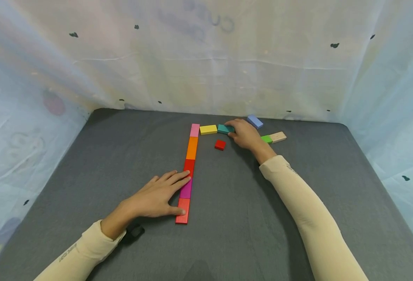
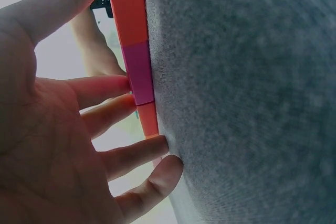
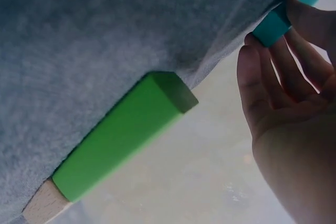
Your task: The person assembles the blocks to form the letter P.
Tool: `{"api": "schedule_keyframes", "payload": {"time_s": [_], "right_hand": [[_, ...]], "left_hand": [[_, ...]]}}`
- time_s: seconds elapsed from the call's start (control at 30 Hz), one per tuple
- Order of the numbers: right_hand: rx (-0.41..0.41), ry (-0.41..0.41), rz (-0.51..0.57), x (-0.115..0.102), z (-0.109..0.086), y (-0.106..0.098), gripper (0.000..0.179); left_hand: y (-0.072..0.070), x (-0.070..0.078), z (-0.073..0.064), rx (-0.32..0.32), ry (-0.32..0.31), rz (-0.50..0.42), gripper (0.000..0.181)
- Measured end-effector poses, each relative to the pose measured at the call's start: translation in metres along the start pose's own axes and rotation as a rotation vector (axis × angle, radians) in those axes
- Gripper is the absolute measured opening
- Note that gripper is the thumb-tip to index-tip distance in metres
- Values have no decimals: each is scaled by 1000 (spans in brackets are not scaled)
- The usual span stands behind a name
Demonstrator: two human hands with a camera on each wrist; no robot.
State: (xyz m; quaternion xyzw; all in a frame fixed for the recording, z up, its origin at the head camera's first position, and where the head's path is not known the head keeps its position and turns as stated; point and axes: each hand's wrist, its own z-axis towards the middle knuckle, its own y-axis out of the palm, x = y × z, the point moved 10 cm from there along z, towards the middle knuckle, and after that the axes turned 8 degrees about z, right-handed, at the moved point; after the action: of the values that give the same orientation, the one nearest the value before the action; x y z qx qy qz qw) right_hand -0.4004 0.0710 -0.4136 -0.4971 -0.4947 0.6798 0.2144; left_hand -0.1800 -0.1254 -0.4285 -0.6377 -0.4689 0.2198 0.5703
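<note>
A straight row of flat blocks runs away from me: coral [image 1: 182,219], magenta [image 1: 185,191], red [image 1: 189,165], orange [image 1: 192,148] and pink [image 1: 194,130]. Spread over its near half, my left hand [image 1: 155,198] touches the row with thumb and fingertips, the fingers nearly straight. From the pink end a yellow block [image 1: 208,130] extends to the right. End to end with it lies a teal block [image 1: 223,128], which my right hand [image 1: 245,134] pinches between thumb and fingers. The right wrist view shows that pinch on the teal block [image 3: 272,27] too.
A small red block [image 1: 220,145] lies below the teal one. Right of my right hand are a blue block [image 1: 255,121] and a green block [image 1: 266,139] touching a plain wooden one [image 1: 278,136]. Pale sheeting [image 1: 206,78] rises behind the grey tabletop [image 1: 234,218].
</note>
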Motion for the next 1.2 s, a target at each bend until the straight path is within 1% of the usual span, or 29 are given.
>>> {"api": "schedule_keyframes", "payload": {"time_s": [0.23, 0.93, 1.2], "right_hand": [[-14, 18, -7, 3, 0, 3, 44], [-8, 13, -19, 0, 0, 4, 44], [-7, 0, -19, 1, 1, 5, 44]], "left_hand": [[0, 0, 0, 1, 4, 8, 98], [-2, 1, 0, 23, 20, 20, 97], [-1, 0, 0, 17, 16, 21, 98]]}}
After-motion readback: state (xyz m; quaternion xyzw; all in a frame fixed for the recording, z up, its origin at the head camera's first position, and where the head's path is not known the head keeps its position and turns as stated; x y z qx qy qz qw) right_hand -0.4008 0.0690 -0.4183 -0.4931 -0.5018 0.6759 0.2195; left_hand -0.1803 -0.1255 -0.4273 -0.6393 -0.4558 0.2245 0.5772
